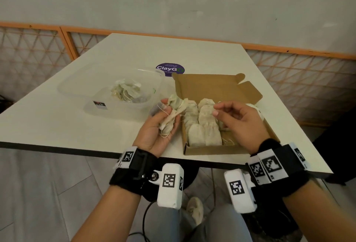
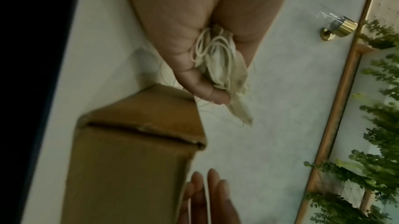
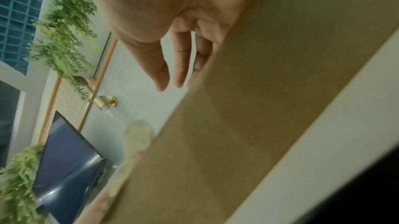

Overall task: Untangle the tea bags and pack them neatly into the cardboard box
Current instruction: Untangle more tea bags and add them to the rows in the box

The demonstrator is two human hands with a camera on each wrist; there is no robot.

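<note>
My left hand (image 1: 163, 124), palm up just left of the cardboard box (image 1: 212, 150), grips a crumpled bundle of tea bags (image 1: 171, 116) with tangled strings. The left wrist view shows the left hand (image 2: 202, 89) with thumb and fingers curled round the bundle (image 2: 220, 67). Several flat tea bags (image 1: 204, 126) lie in rows inside the open box. My right hand (image 1: 229, 114) hovers over them, fingers loosely bent; in the right wrist view the right hand (image 3: 172, 81) has thumb and fingers apart and holds nothing. Thin white strings run past its fingers (image 2: 212, 191).
A clear plastic container (image 1: 90, 105) with more tangled tea bags (image 1: 126, 91) stands left of the box. A purple sticker (image 1: 170, 69) is behind them. The box lid (image 1: 215, 86) stands open at the back. The table edge (image 1: 77, 148) is close to my wrists.
</note>
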